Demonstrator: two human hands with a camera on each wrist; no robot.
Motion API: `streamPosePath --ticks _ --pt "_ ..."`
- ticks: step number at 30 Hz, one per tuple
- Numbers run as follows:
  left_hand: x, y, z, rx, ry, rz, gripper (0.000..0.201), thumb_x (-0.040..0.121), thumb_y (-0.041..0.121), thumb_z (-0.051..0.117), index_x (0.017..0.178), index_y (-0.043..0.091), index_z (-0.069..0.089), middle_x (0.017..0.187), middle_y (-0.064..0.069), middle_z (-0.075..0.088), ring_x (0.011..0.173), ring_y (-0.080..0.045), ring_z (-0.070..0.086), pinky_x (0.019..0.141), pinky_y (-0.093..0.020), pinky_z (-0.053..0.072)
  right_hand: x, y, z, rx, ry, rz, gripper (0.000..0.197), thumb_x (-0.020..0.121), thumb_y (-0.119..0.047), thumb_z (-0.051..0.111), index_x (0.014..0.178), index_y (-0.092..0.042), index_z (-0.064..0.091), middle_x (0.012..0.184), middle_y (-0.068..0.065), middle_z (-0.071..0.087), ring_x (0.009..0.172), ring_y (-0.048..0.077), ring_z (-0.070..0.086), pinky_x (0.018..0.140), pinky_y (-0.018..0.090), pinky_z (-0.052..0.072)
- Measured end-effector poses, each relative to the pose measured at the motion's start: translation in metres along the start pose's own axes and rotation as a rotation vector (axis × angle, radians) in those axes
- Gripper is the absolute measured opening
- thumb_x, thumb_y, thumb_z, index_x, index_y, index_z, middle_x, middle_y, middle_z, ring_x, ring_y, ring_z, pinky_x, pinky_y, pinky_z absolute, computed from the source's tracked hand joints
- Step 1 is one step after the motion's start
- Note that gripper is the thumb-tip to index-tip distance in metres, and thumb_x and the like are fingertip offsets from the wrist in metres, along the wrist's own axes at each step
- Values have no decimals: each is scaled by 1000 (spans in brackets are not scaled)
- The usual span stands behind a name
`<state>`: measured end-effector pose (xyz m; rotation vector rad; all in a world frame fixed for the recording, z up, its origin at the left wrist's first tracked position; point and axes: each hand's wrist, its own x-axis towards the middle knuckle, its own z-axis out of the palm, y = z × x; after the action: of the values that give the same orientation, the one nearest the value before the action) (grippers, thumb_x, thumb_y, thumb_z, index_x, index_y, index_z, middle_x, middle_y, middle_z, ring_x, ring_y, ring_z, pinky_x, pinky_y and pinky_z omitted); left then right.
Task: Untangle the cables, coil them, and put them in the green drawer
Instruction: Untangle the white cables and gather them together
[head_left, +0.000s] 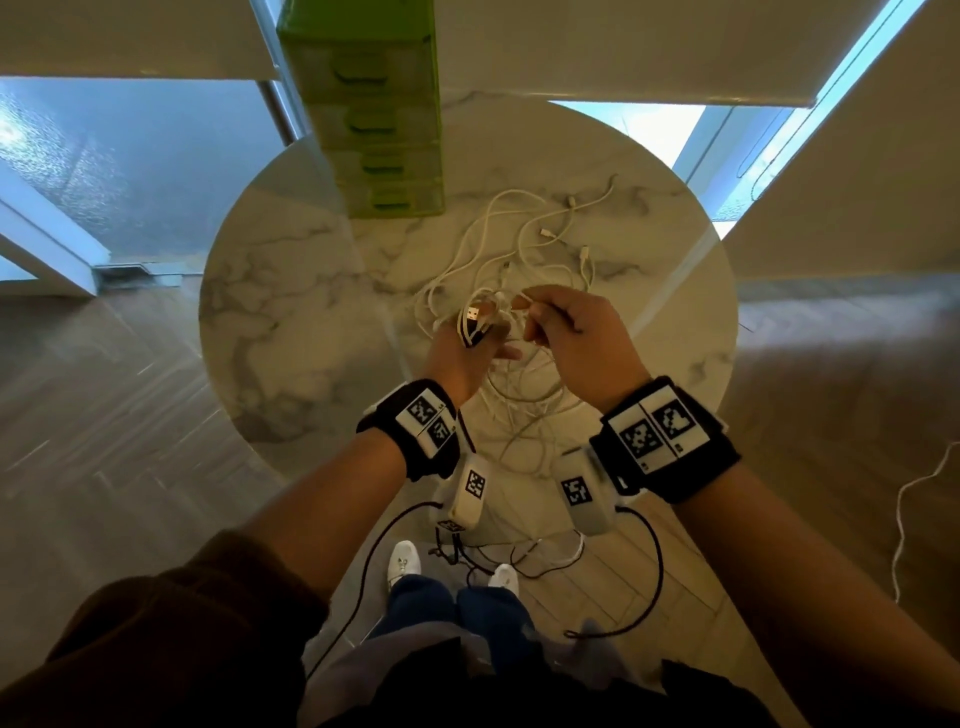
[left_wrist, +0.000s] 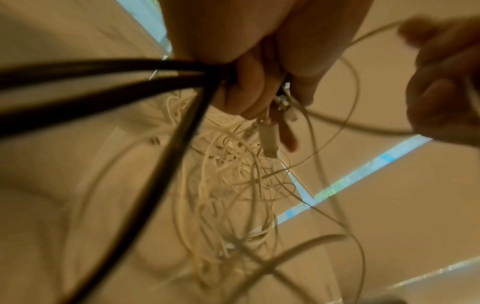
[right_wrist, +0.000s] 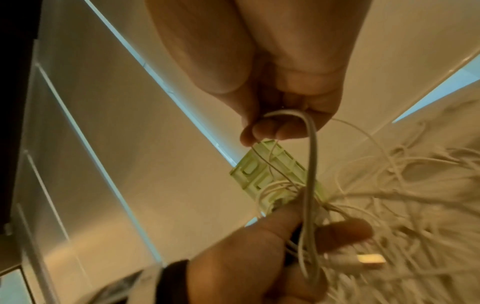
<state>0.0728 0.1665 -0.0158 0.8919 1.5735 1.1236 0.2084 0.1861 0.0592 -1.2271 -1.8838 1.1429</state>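
A tangle of white cables (head_left: 524, 260) lies on the round marble table (head_left: 291, 312), with loops hanging over its near edge. My left hand (head_left: 467, 343) grips a bundle of black and white cable with a USB plug (head_left: 471, 313) sticking up. In the left wrist view the plug (left_wrist: 269, 142) hangs below the curled fingers (left_wrist: 249, 86). My right hand (head_left: 566, 327) pinches a white cable loop (right_wrist: 310, 156) just right of the left hand. The green drawer unit (head_left: 384, 130) stands at the table's far side, drawers closed.
Black device leads (head_left: 545, 561) dangle from my wrists over the wooden floor (head_left: 104, 415). A white cord (head_left: 904, 519) hangs at the right. Windows and white walls surround the table. My feet (head_left: 405, 564) stand near the table's edge.
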Motion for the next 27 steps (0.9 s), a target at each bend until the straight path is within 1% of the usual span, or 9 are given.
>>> streamPosePath --ticks 3,7,12,16,18,20,22,25,27 --pt "0 10 2 37 62 10 9 89 16 61 89 8 63 58 2 64 47 -9 60 54 -20 48 10 -23 -6 21 9 -33 25 93 -4 44 91 -15 67 66 -6 58 65 10 56 74 33 50" --pt "10 7 -12 133 100 -141 26 90 18 59 64 15 54 54 -3 52 42 -8 49 54 -26 38 16 -52 -20 141 32 -118 24 95 1 41 97 -2 65 68 -6 58 61 0 52 65 15 45" --pt "2 8 -23 19 2 -78 17 81 2 70 78 13 57 68 4 62 50 0 58 63 -23 50 14 -54 -24 178 19 -100 24 97 -2 39 97 -4 63 69 -2 58 63 11 52 64 25 46" --pt "-21 21 -34 -73 -27 -74 16 83 2 67 92 9 56 55 10 58 34 6 45 37 -7 33 15 -20 -21 83 39 34 23 96 -5 41 94 -10 63 75 -2 63 70 11 59 70 25 49" --pt "-29 13 -41 -93 74 -43 16 80 7 71 94 9 62 58 15 61 48 7 54 49 -9 41 16 -2 -20 21 24 91 24 95 -5 42 91 -12 64 74 -4 63 70 10 60 71 23 48" --pt "-34 1 -46 -85 287 -5 23 74 16 78 91 21 63 76 12 64 69 2 59 65 -14 46 15 13 -18 -31 8 120 23 94 -5 45 91 -14 66 74 -5 63 68 8 58 70 23 47" --pt "-39 -6 -49 -56 451 47 28 71 19 80 86 29 59 82 11 62 75 1 57 69 -10 45 10 22 -16 -90 -16 130 22 93 -7 47 95 -14 68 78 -6 64 70 13 60 71 27 49" --pt "-46 -14 -48 83 467 32 27 75 17 76 95 26 60 93 6 64 82 -6 59 76 -19 45 0 33 -7 -207 -34 119 19 92 -11 53 100 -11 70 93 2 68 86 18 62 80 25 47" --pt "-48 -19 -50 118 487 -18 25 77 15 73 97 25 61 99 1 65 90 -15 60 82 -26 45 -2 41 -2 -323 -16 103 19 91 -15 56 103 -10 71 99 9 63 92 24 58 88 31 45"
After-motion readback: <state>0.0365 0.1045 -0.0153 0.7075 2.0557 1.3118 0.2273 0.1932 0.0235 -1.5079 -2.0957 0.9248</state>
